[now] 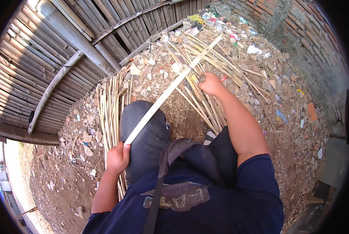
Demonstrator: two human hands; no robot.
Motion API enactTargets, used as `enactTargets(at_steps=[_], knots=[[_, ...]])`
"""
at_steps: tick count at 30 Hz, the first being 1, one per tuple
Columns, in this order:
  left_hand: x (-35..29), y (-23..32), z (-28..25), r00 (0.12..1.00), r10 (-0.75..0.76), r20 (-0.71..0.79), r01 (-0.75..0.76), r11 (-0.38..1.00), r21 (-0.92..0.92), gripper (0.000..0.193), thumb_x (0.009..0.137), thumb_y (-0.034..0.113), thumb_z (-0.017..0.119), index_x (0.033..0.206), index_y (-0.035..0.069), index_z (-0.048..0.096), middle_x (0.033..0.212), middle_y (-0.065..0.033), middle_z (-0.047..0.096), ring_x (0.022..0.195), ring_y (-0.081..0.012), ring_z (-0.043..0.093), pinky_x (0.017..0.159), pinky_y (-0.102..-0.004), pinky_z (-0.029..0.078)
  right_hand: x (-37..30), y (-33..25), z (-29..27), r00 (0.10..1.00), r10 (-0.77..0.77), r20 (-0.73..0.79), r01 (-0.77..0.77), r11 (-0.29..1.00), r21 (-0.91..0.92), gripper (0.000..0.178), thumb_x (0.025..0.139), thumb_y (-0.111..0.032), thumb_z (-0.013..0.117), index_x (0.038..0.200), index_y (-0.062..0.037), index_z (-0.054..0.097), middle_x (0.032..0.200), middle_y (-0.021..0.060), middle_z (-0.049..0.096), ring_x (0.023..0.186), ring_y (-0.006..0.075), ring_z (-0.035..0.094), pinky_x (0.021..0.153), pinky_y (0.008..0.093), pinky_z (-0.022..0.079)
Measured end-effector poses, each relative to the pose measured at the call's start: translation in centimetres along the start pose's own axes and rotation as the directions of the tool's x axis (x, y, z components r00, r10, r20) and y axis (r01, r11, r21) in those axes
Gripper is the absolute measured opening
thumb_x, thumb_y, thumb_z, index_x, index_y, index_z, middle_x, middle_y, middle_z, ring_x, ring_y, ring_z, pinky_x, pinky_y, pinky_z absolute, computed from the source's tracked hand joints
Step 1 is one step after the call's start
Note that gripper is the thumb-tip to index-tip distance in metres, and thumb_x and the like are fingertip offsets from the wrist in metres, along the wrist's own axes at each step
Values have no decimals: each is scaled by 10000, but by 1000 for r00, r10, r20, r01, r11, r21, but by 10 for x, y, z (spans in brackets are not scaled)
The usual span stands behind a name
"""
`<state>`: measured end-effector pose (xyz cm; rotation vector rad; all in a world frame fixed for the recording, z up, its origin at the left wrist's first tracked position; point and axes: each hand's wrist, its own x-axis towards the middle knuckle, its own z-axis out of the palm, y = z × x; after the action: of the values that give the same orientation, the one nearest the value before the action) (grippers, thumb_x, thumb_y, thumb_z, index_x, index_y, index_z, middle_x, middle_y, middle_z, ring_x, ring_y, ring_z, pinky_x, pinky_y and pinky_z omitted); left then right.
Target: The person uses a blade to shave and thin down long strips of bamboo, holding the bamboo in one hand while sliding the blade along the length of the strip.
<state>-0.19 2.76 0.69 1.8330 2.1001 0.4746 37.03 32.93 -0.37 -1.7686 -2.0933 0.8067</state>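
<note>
A long pale bamboo strip [158, 102] runs slantwise from my left thigh up toward the far right. My left hand [118, 158] is closed around its near end, thumb on top, beside my left knee. My right hand [211, 84] is closed on what looks like a small knife [201, 78]; only a dark part shows at the fingers, and a thin dark edge seems to meet the strip's middle. Past my left leg lies a bundle of thin bamboo strips [111, 105]. More split bamboo strips [209, 104] lie beneath and beyond my right hand.
Ahead, a bamboo slat wall [116, 35] curves along the left, with a thick bamboo pole [75, 33]. A brick wall [307, 31] stands at the right. Stones and litter [254, 49] cover the dirt ground. A dark strap [157, 199] hangs across my shirt.
</note>
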Motion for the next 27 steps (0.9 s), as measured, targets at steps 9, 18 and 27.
enactTargets(at_steps=[9,18,27], knots=[[-8,-3,0,1000,-25,-6,24,1000,-13,425,1031,351,534,769,17,509,653,-263,592,647,-501,596,589,-557,458,-47,-72,-16,969,-187,160,214,962,-172,255,766,-184,675,997,-85,718,904,185,721,893,377,702,802,483,556],[-2,1,-9,999,-35,-37,36,999,31,441,1026,365,539,750,23,512,629,-254,581,623,-490,594,579,-550,457,-1,8,-22,985,2,-174,-7,1000,-30,362,789,-230,701,1135,-128,736,954,209,729,951,377,692,858,467,549],[-42,-10,-3,999,-5,-34,7,999,37,419,1019,333,558,731,33,504,607,-229,569,583,-464,590,542,-526,451,-48,-50,-48,943,-312,113,332,877,-349,226,766,-258,720,960,-141,730,872,173,703,863,385,682,757,501,538]])
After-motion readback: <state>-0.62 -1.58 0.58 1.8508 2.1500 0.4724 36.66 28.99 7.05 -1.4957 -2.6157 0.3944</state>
